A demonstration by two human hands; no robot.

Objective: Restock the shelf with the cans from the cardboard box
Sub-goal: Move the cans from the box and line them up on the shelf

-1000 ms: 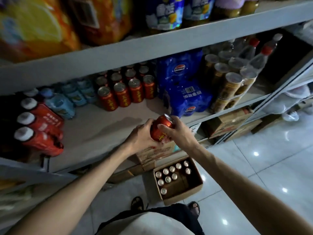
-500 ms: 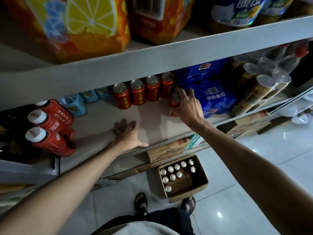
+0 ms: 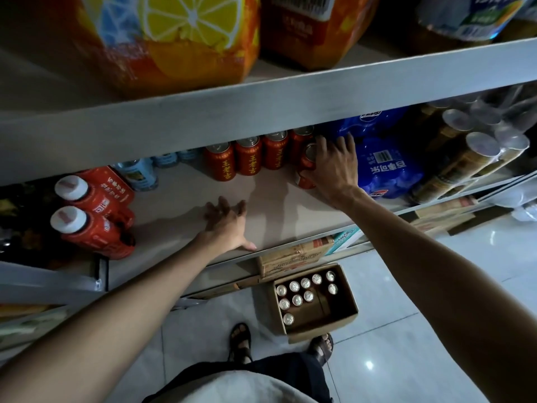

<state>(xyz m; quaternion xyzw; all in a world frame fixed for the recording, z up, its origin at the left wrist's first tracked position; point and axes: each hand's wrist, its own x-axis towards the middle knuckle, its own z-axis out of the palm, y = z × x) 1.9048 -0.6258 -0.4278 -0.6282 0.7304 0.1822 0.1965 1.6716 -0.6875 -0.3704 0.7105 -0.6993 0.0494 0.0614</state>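
While the red can [image 3: 307,167] is gripped from above by the right hand [image 3: 332,170], fingers curled round its top and side, it is found low on the middle shelf [image 3: 180,210], at the right end of the row of red cans [image 3: 247,155] and just in front of it. Whether its base is fully seated cannot be told. Yellow Chinese characters are printed down the side of each can in the row; silver lids with pull tabs are noted.

No item is held by the left hand [image 3: 228,225]: it is laid palm down on the bare shelf, fingers loosely spread, thumb at the front edge.

Just beside the right hand, a blue shrink-wrapped pack [image 3: 386,164] is recorded, marked with the Pepsi roundel, a barcode and white Chinese writing. Red bottles with white caps [image 3: 93,216], bearing white Chinese script, are laid at the left. Tall gold tins with silver lids [image 3: 470,158] are stacked at the right. On the upper shelf, an orange pack printed with a lemon slice [image 3: 186,33] is seen.

On the tiled floor [image 3: 436,330], the open cardboard box [image 3: 322,330] is placed below the shelf, near the person's sandalled feet. Ten upright cans in the box [image 3: 297,300] are counted, grouped toward its left and rear sides.
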